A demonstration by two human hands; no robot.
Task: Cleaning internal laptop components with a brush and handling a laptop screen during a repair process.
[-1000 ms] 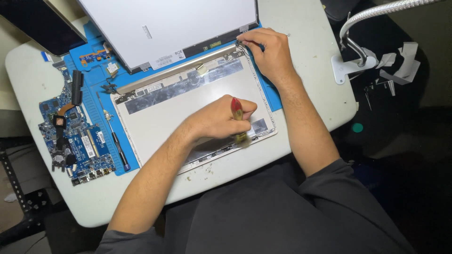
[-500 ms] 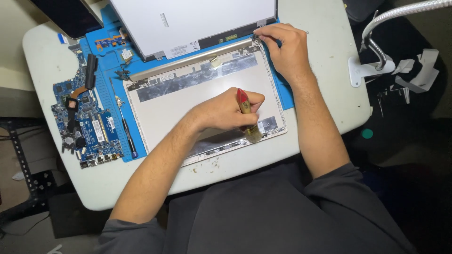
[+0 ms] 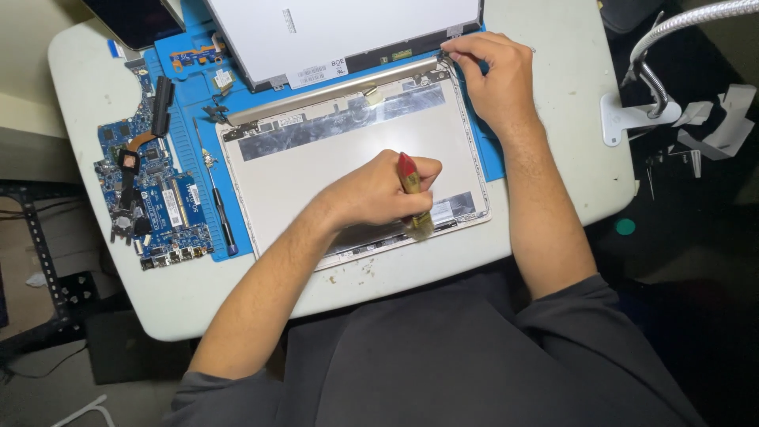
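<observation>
**Two hands on one open laptop lid**

We see one white counter (image 3: 553,119) carrying one blue mat (image 3: 186,170). On the mat lies one open laptop lid (image 3: 332,170), with one loose screen panel (image 3: 348,28) tilted behind it. One blue circuit board (image 3: 154,205) sits left, one screwdriver (image 3: 221,209) just beside the lid. Our left hand (image 3: 375,194) keeps a clenched grip on one brush (image 3: 413,198), bristles touching the lid's near edge. Our right hand (image 3: 494,75) pinches the lid's far corner.

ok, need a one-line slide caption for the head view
Left hand sweeps a small red-handled brush over an emptied laptop lid shell; right hand steadies its hinge corner.
</observation>
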